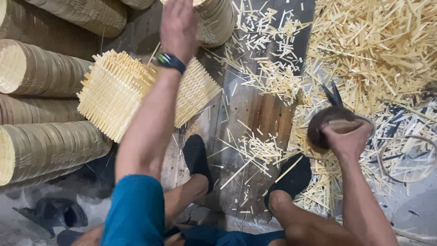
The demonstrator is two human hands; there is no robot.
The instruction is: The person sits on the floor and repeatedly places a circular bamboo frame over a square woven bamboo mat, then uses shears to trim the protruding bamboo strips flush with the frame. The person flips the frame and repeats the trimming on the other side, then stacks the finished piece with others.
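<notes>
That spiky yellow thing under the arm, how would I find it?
Start at the stacks of round woven trays on the left. Beside them, under the left hand, lies the unfinished basket piece. Only it bristles with loose strip ends along its edges; the trays have smooth rims.

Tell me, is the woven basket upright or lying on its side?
On its side: the basket lies tilted on the floor, its loose strip ends pointing sideways, under the left forearm.
</notes>
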